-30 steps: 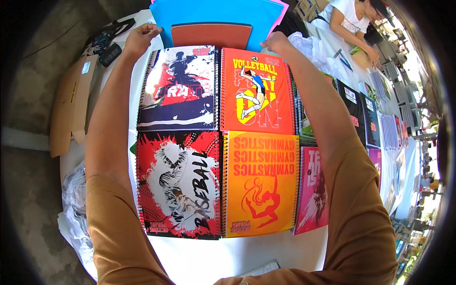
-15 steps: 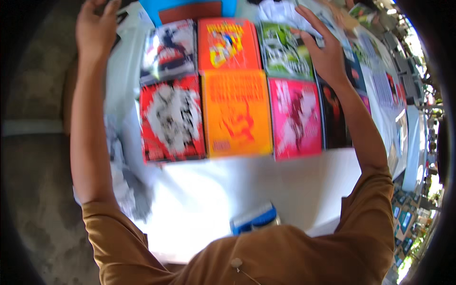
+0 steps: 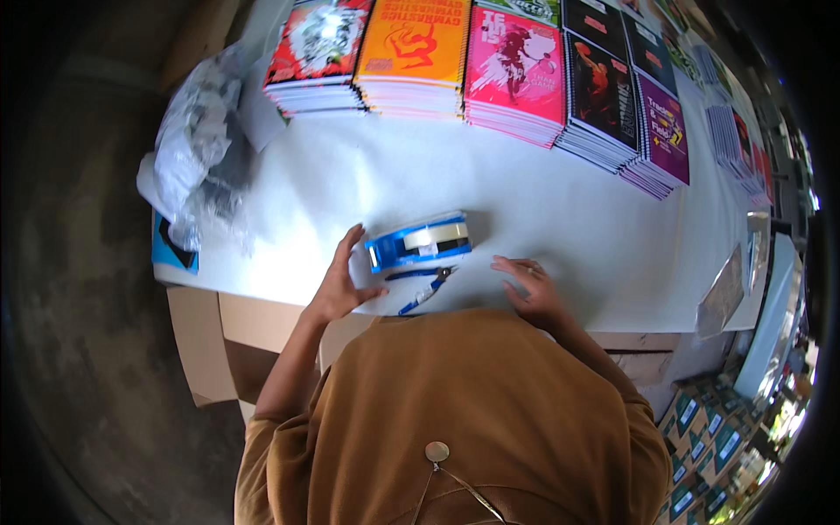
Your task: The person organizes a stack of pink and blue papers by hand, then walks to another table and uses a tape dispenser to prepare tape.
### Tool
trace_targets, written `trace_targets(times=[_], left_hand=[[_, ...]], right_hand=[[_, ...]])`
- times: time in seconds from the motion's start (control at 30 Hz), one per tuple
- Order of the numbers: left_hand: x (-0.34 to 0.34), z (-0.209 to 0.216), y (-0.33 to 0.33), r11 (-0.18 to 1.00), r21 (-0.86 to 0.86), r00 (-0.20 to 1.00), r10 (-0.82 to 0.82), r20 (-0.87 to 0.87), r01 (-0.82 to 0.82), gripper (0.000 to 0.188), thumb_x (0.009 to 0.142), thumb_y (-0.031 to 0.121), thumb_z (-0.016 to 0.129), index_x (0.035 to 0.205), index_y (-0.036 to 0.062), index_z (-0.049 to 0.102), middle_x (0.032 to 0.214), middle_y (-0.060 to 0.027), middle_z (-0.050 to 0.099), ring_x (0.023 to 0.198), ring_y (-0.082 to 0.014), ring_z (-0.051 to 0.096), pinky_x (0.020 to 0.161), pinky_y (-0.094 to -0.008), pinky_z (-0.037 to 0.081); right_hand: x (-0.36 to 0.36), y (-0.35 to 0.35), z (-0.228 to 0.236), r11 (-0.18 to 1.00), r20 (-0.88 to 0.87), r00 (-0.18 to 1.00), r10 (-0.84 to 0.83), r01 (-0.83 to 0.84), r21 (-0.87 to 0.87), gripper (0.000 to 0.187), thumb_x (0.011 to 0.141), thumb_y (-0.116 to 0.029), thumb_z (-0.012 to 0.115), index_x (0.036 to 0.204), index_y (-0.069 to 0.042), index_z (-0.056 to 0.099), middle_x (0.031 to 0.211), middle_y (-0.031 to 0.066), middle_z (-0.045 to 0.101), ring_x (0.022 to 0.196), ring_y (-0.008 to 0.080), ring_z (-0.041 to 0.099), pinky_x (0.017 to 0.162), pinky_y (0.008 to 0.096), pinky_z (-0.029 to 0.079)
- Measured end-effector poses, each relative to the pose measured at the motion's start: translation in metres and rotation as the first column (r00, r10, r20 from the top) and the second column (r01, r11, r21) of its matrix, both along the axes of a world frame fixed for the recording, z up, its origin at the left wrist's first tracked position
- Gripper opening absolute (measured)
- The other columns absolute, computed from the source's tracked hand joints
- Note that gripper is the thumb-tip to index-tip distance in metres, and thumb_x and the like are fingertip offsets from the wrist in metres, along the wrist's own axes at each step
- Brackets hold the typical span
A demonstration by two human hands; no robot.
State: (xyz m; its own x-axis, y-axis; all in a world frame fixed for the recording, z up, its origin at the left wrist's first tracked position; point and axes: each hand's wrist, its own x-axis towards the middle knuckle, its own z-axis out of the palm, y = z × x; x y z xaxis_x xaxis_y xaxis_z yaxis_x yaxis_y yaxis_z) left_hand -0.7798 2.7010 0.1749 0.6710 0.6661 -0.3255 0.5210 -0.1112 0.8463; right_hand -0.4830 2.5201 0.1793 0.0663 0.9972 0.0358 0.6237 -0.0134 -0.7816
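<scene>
A blue tape dispenser (image 3: 398,250) with a roll of clear tape lies on the white-covered table, close to its front edge. Just in front of it is a pair of blue-handled cutting pliers (image 3: 426,284). My left hand (image 3: 339,284) is at the dispenser's left end, thumb and fingers spread, holding nothing. To the right of both tools, my right hand (image 3: 531,287) hovers low near the table with its fingers stretched out, also empty. Beyond them stand stacks of spiral notebooks, among them an orange one (image 3: 413,44), a pink one (image 3: 516,70) and a red one (image 3: 317,44).
Crumpled clear plastic wrap (image 3: 203,144) lies on the table's left side, above a blue item (image 3: 175,245) at the corner. An open cardboard box (image 3: 197,337) sits below the front edge. A flat clear packet (image 3: 726,293) rests at the right; several boxes (image 3: 709,437) are stacked beyond.
Both my hands have come back from the far notebook stacks to the front edge, beside the tape dispenser. The view has tipped down toward my body.
</scene>
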Motion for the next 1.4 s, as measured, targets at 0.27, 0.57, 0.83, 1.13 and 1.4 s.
trace_targets(times=[0.27,0.57,0.83,1.13,1.4], left_hand=[[0.026,-0.043,-0.045,0.905,0.1,0.869,0.359,0.34,-0.414,0.062,0.066,-0.001,0.078,0.118,0.0018,0.045,0.106,-0.0088,0.055,0.095,-0.0175,0.055,0.085,-0.0297,0.047],[-0.014,-0.037,-0.037,0.913,0.018,0.859,0.378,0.344,-0.408,0.061,0.066,-0.006,0.076,0.119,0.0011,0.046,0.105,-0.0099,0.057,0.094,-0.0153,0.056,0.085,-0.0287,0.048],[-0.03,-0.044,-0.009,0.946,-0.2,0.871,0.316,0.377,-0.256,0.057,0.067,-0.004,0.075,0.117,0.0044,0.05,0.103,-0.0083,0.059,0.096,-0.0143,0.055,0.083,-0.028,0.047],[-0.034,-0.032,0.017,0.987,-0.098,0.945,0.154,0.288,-0.131,0.058,0.067,0.0,0.075,0.119,0.0052,0.05,0.11,-0.0106,0.06,0.104,-0.022,0.056,0.09,-0.0314,0.045],[-0.034,0.024,0.0,0.834,0.456,0.951,0.263,0.165,-0.31,0.058,0.072,-0.003,0.061,0.127,0.0075,0.046,0.124,-0.016,0.05,0.116,-0.0331,0.046,0.097,-0.0385,0.039]], right_hand=[[-0.045,0.019,-0.018,0.914,-0.029,0.996,-0.089,0.093,0.395,0.027,0.077,-0.001,0.062,0.104,-0.005,0.062,0.111,0.0111,0.059,0.101,0.026,0.053,0.086,0.0344,0.043],[-0.095,0.103,0.022,0.958,0.27,0.951,0.154,-0.21,0.195,0.031,0.077,-0.013,0.067,0.108,-0.01,0.063,0.114,0.0058,0.059,0.109,0.0274,0.051,0.09,0.0373,0.039],[-0.065,0.086,0.018,0.996,0.033,0.999,0.003,-0.006,0.084,0.033,0.073,-0.005,0.065,0.105,-0.009,0.062,0.113,0.0081,0.058,0.112,0.0263,0.048,0.096,0.0373,0.035],[-0.076,0.084,0.009,0.993,-0.006,1.0,-0.012,0.013,0.113,0.03,0.076,-0.009,0.065,0.106,-0.01,0.061,0.121,0.0055,0.056,0.118,0.0282,0.044,0.1,0.0391,0.033],[-0.088,0.091,0.022,0.98,-0.044,0.998,-0.048,0.056,0.189,0.038,0.071,-0.01,0.063,0.109,-0.011,0.059,0.121,0.0083,0.054,0.117,0.0304,0.045,0.097,0.0414,0.034]])
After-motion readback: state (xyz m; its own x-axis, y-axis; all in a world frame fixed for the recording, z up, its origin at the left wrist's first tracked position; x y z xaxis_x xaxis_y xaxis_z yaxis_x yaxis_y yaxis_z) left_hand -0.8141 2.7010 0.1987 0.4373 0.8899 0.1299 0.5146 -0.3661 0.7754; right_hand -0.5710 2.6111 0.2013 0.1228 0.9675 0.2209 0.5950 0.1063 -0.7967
